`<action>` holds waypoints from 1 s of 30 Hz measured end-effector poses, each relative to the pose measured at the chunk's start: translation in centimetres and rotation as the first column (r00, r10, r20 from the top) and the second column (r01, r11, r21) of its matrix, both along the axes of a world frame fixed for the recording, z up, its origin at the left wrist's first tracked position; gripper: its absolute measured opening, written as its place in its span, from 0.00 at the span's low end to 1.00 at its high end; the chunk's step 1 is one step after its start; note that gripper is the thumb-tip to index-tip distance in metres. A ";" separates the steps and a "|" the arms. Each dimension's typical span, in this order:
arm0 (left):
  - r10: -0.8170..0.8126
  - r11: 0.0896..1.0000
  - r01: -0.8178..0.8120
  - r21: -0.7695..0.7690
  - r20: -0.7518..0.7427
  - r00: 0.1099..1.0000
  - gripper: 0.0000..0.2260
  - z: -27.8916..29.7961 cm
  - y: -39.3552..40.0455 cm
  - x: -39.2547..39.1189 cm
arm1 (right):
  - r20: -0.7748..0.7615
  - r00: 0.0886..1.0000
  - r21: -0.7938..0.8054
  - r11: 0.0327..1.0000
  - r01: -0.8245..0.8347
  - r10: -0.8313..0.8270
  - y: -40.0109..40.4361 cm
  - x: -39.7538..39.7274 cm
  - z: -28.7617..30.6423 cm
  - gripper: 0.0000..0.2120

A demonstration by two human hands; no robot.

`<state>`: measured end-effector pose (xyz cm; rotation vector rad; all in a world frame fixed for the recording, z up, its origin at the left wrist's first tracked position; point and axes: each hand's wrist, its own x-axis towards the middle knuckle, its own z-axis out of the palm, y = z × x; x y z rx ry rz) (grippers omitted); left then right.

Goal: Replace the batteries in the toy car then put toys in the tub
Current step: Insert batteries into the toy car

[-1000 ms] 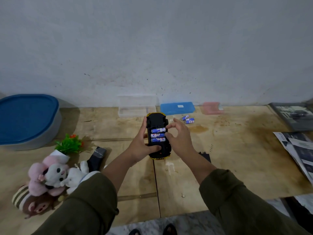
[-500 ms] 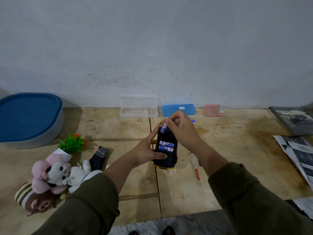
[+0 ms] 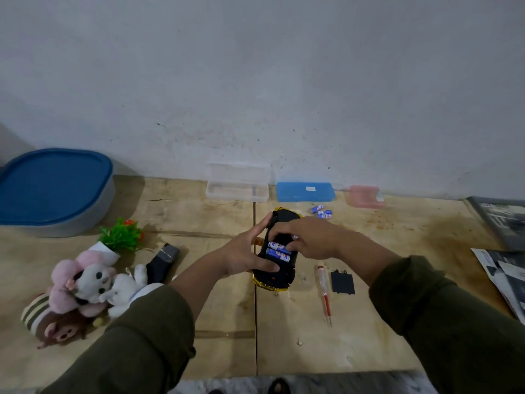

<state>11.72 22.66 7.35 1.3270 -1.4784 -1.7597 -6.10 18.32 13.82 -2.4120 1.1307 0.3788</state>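
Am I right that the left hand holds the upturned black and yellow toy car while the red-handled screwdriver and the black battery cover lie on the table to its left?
Not quite. In the head view the left hand does hold the upturned black and yellow toy car, but the red-handled screwdriver and the black battery cover lie on the table to its right, not its left.

A home setting, likely: a stained plywood tabletop (image 3: 369,322) against a scuffed white plaster wall (image 3: 255,81), soft plush toys (image 3: 82,285) at lower left, printed magazines (image 3: 502,251) at right.
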 end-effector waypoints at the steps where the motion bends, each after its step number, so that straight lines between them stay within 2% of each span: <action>1: 0.000 1.000 0.000 0.007 0.005 1.000 0.50 0.0 -0.1 -0.2 | 0.004 1.000 -0.004 1.000 -0.012 0.013 -0.2 -0.1 -0.1 0.16; 7: 0.047 0.998 -0.048 0.035 0.014 0.999 0.49 -0.1 -0.4 -1.2 | -0.024 0.992 -0.052 0.991 -0.122 0.121 -1.2 -0.6 -0.5 0.14; 13: 0.131 0.991 -0.130 0.031 -0.023 0.991 0.48 -0.2 -0.6 -2.7 | -0.060 0.973 -0.104 0.968 -0.230 0.224 -2.6 -0.7 0.0 0.09; 16: 0.179 0.984 -0.179 -0.006 -0.063 0.982 0.47 -0.4 -0.8 -3.7 | 0.017 0.968 -0.135 0.960 -0.245 0.250 -3.2 -1.1 0.1 0.07; 18: 0.218 0.975 -0.221 -0.024 -0.083 0.972 0.45 -0.5 -0.9 -4.2 | 0.113 0.969 -0.141 0.969 -0.205 0.221 -3.5 -1.5 -0.1 0.11; 21: 0.287 0.956 -0.290 -0.038 -0.080 0.955 0.46 -0.5 -1.0 -4.6 | 0.257 0.960 -0.119 0.990 -0.082 0.110 -3.5 -2.1 -0.9 0.14; 23: 0.334 0.939 -0.339 -0.050 -0.090 0.938 0.48 -0.7 -0.9 -4.8 | 0.427 0.902 -0.067 0.993 0.098 -0.060 -3.4 -2.4 -1.3 0.12; 25: 0.382 0.917 -0.391 -0.072 -0.111 0.917 0.49 -0.8 -1.0 -5.2 | 0.611 0.719 0.113 0.935 0.336 -0.332 -3.3 -2.4 -1.1 0.09; 26: 0.411 0.902 -0.422 -0.093 -0.117 0.904 0.49 -0.9 -1.0 -5.3 | 0.643 0.611 0.223 0.877 0.426 -0.461 -3.1 -2.3 -1.0 0.08; 27: 0.441 0.883 -0.454 -0.115 -0.125 0.889 0.49 -1.0 -1.1 -5.5 | 0.631 0.536 0.309 0.815 0.490 -0.561 -3.0 -2.2 -1.0 0.09; 28: 0.473 0.863 -0.489 -0.127 -0.138 0.870 0.49 -1.0 -1.2 -5.7 | 0.589 0.504 0.361 0.764 0.535 -0.631 -2.8 -2.2 -1.0 0.09; 30: 0.533 0.823 -0.554 -0.129 -0.165 0.830 0.50 -1.2 -1.4 -5.9 | 0.459 0.517 0.418 0.689 0.592 -0.722 -2.0 -2.1 -1.4 0.10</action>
